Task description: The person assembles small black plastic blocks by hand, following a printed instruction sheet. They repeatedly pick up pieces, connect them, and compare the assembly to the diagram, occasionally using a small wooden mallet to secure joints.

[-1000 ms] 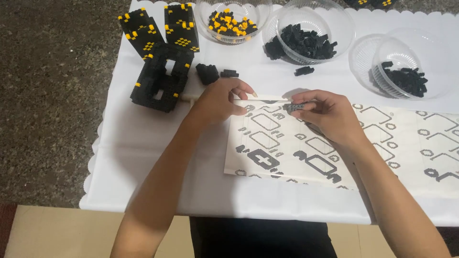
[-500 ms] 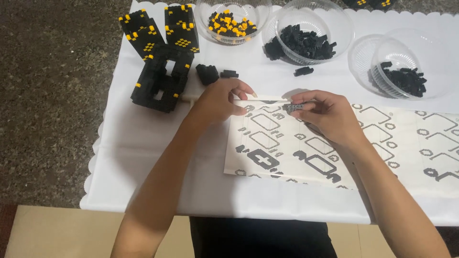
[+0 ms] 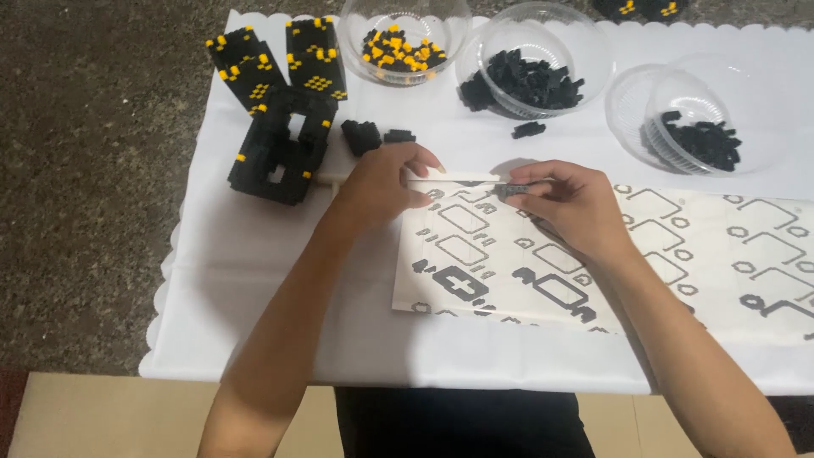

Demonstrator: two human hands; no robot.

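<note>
My left hand (image 3: 383, 183) grips a thin white stick-like tool (image 3: 454, 177) that lies level above the top edge of a printed sheet of black-and-white block diagrams (image 3: 610, 259). At the tool's right end my right hand (image 3: 566, 203) pinches a small dark brick (image 3: 511, 190) between thumb and fingers. The brick sits against the tool's tip. Just left of my left hand stands a black block model with yellow studs (image 3: 278, 106). Two small black brick clumps (image 3: 376, 136) lie behind my left hand.
Three clear plastic bowls stand at the back: one with yellow and black bricks (image 3: 400, 41), one with black bricks (image 3: 530, 64), one at the right with fewer black bricks (image 3: 699, 119). A loose black brick (image 3: 527, 129) lies near them. The white scalloped tablecloth (image 3: 254, 280) covers the table.
Both hands stay almost where they were. The fingers of my right hand have shifted slightly on the small brick at the tool's tip.
</note>
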